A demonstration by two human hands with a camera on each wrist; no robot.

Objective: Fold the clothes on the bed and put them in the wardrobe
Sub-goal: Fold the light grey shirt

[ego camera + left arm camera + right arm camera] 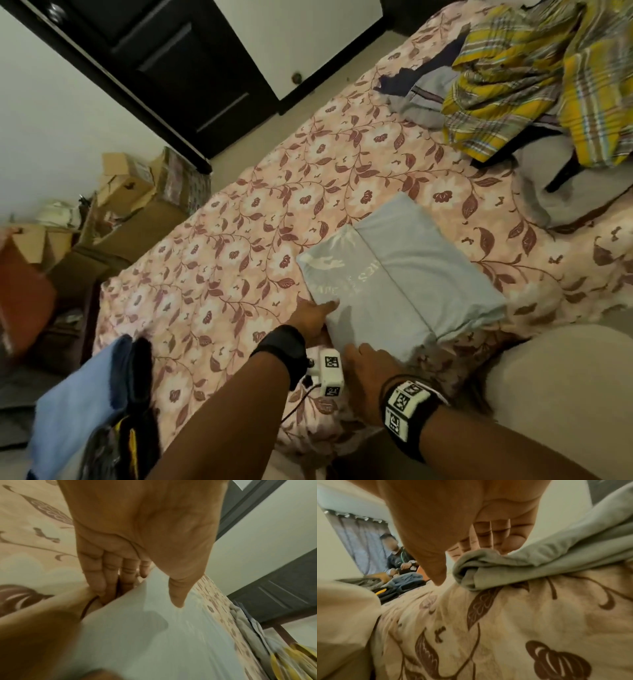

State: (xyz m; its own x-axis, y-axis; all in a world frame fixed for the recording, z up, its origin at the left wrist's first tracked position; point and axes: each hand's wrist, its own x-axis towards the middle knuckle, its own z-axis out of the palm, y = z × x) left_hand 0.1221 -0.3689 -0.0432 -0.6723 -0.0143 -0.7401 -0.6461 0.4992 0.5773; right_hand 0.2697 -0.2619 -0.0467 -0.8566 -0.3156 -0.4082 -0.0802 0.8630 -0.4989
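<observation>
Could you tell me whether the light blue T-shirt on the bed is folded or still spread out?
Folded. The light blue T-shirt lies as a compact rectangle with a crease down its middle, and the right wrist view shows stacked layers at its corner.

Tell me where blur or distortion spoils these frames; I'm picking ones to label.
Head view: sharp mid-frame, dim at the edges, the bed bent by the wide lens. Left wrist view: the lower left is smeared, the palm looms large, the shirt is soft. Right wrist view: the sheet is fairly crisp, the background soft.
</observation>
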